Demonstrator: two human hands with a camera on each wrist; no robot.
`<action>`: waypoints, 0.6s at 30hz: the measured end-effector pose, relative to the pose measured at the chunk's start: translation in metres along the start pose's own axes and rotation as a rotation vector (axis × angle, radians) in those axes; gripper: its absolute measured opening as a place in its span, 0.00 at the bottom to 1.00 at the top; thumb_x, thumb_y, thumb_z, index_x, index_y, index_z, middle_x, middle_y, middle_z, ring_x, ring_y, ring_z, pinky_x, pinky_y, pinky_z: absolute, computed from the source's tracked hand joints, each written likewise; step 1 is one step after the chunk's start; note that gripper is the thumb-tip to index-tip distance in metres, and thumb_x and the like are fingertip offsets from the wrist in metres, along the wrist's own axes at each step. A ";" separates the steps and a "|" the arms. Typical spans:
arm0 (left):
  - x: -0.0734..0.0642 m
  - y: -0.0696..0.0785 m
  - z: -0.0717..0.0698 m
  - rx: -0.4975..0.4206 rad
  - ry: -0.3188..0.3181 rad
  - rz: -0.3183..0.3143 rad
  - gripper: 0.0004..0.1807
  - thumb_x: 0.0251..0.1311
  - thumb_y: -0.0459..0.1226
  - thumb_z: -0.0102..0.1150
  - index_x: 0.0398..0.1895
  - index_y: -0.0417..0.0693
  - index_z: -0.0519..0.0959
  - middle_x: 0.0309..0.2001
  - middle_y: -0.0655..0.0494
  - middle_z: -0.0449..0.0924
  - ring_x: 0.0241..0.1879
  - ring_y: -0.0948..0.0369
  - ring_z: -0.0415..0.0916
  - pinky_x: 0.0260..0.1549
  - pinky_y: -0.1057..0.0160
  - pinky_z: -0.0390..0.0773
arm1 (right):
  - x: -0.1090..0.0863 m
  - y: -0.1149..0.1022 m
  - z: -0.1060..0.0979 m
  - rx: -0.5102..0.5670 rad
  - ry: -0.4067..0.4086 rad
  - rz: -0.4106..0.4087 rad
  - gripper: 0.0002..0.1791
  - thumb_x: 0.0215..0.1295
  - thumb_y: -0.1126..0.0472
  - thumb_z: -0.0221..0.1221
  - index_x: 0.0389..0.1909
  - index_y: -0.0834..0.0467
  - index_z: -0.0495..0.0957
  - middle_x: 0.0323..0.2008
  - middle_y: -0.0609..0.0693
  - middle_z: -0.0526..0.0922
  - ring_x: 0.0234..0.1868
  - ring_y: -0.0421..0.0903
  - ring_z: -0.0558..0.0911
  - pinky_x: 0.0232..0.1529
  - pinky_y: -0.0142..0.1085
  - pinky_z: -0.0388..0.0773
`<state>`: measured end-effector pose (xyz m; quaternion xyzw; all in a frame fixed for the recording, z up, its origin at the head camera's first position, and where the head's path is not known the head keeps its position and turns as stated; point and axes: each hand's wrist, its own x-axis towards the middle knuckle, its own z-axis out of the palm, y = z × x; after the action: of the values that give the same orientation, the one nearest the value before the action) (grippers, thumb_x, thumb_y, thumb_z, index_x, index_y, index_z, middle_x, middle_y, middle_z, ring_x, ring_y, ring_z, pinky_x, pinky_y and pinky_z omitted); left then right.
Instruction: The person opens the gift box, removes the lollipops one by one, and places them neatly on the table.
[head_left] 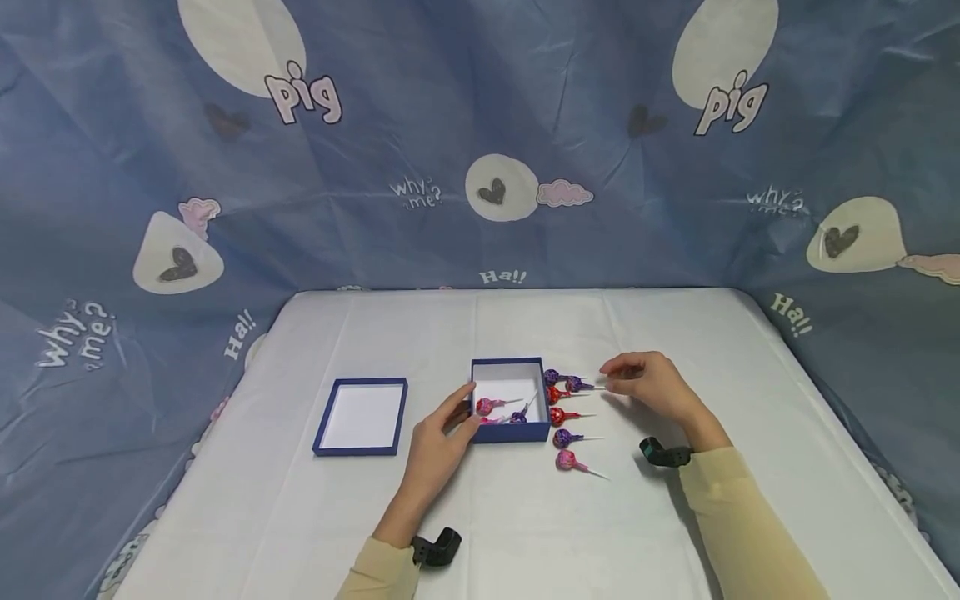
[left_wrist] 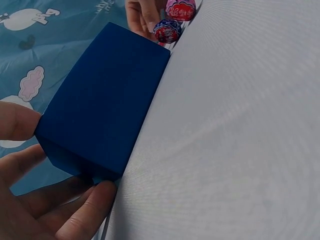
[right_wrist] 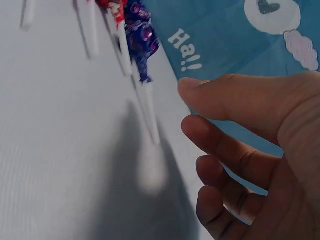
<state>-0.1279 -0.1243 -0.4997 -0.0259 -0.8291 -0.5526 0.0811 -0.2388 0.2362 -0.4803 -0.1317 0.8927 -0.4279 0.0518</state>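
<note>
My left hand (head_left: 439,446) grips the near left corner of a blue box (head_left: 513,432) with a white inside. Its fingers lie against the box's side in the left wrist view. Several lollipops lie in the box, among them a pink lollipop (head_left: 486,406) and a purple lollipop (head_left: 519,415). My right hand (head_left: 651,385) hovers by the stick end of another purple lollipop (head_left: 576,384), to the right of the box. Thumb and forefinger stand apart in the right wrist view, with nothing between them, beside the white stick (right_wrist: 151,112).
A column of lollipops runs along the box's right side, including a red lollipop (head_left: 558,416), a purple one and, nearest me, a pink-wrapped lollipop (head_left: 567,460). The blue-rimmed lid (head_left: 366,417) lies to the left on the white tablecloth (head_left: 525,533). A printed blue curtain (head_left: 420,250) hangs behind.
</note>
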 end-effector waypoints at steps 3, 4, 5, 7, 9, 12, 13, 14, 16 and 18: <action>0.002 -0.001 0.000 0.003 0.005 0.005 0.27 0.67 0.38 0.63 0.68 0.65 0.75 0.60 0.52 0.80 0.58 0.57 0.79 0.61 0.57 0.74 | 0.001 -0.008 -0.002 -0.003 0.030 -0.044 0.12 0.61 0.60 0.70 0.46 0.53 0.87 0.43 0.47 0.86 0.42 0.49 0.79 0.38 0.42 0.75; 0.003 -0.001 -0.001 0.003 0.008 0.006 0.27 0.67 0.38 0.63 0.68 0.65 0.75 0.60 0.52 0.80 0.58 0.57 0.79 0.61 0.57 0.74 | 0.002 -0.011 -0.002 -0.005 0.036 -0.061 0.12 0.61 0.60 0.70 0.46 0.53 0.87 0.44 0.47 0.86 0.43 0.49 0.79 0.40 0.42 0.74; 0.003 -0.001 -0.001 0.004 0.010 0.006 0.27 0.67 0.38 0.63 0.68 0.64 0.75 0.60 0.52 0.80 0.57 0.57 0.79 0.61 0.56 0.75 | 0.003 -0.013 -0.001 -0.010 0.041 -0.076 0.12 0.61 0.60 0.70 0.46 0.54 0.87 0.44 0.46 0.86 0.43 0.49 0.79 0.41 0.43 0.73; 0.002 -0.001 -0.001 0.006 0.011 0.001 0.27 0.67 0.39 0.64 0.68 0.64 0.75 0.60 0.52 0.80 0.57 0.56 0.79 0.61 0.55 0.75 | 0.003 -0.017 0.001 -0.011 0.049 -0.084 0.12 0.61 0.59 0.70 0.46 0.54 0.88 0.45 0.45 0.86 0.44 0.48 0.78 0.42 0.44 0.73; 0.001 -0.001 -0.001 0.004 0.009 -0.005 0.27 0.67 0.39 0.64 0.69 0.63 0.75 0.60 0.52 0.80 0.58 0.56 0.79 0.62 0.55 0.75 | 0.003 -0.022 0.003 -0.019 0.054 -0.087 0.12 0.62 0.59 0.70 0.46 0.54 0.88 0.45 0.44 0.86 0.44 0.48 0.78 0.41 0.43 0.72; -0.001 -0.001 -0.001 0.006 0.004 -0.007 0.27 0.67 0.39 0.63 0.69 0.63 0.75 0.61 0.52 0.79 0.58 0.56 0.79 0.62 0.55 0.75 | 0.001 -0.029 0.005 -0.020 0.059 -0.091 0.12 0.61 0.57 0.70 0.46 0.52 0.88 0.46 0.44 0.86 0.44 0.48 0.78 0.41 0.43 0.73; -0.001 -0.001 -0.001 0.006 0.002 -0.006 0.27 0.67 0.39 0.63 0.69 0.62 0.75 0.61 0.52 0.79 0.58 0.56 0.79 0.61 0.55 0.75 | 0.001 -0.032 0.005 -0.023 0.064 -0.097 0.11 0.61 0.57 0.70 0.45 0.50 0.88 0.46 0.43 0.86 0.44 0.47 0.78 0.40 0.43 0.73; -0.001 -0.001 -0.001 0.004 0.003 -0.005 0.27 0.67 0.39 0.63 0.69 0.63 0.75 0.61 0.52 0.79 0.58 0.56 0.79 0.61 0.55 0.75 | 0.000 -0.035 0.006 -0.026 0.068 -0.105 0.11 0.61 0.57 0.71 0.44 0.49 0.88 0.46 0.43 0.86 0.44 0.47 0.78 0.41 0.43 0.73; -0.001 0.000 0.000 0.004 0.003 -0.002 0.27 0.67 0.39 0.63 0.68 0.64 0.75 0.60 0.52 0.80 0.58 0.57 0.79 0.61 0.56 0.75 | -0.001 -0.042 0.006 -0.022 0.069 -0.125 0.09 0.61 0.57 0.71 0.43 0.46 0.88 0.46 0.42 0.86 0.45 0.49 0.79 0.42 0.44 0.74; -0.001 0.000 0.001 -0.001 0.003 -0.002 0.27 0.67 0.39 0.63 0.68 0.65 0.75 0.61 0.53 0.79 0.58 0.57 0.79 0.62 0.56 0.75 | -0.002 -0.049 0.008 -0.027 0.068 -0.151 0.09 0.61 0.57 0.71 0.41 0.44 0.87 0.45 0.42 0.86 0.45 0.50 0.79 0.44 0.45 0.74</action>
<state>-0.1275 -0.1233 -0.4999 -0.0243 -0.8288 -0.5531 0.0815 -0.2263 0.2015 -0.4468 -0.1846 0.8871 -0.4229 -0.0125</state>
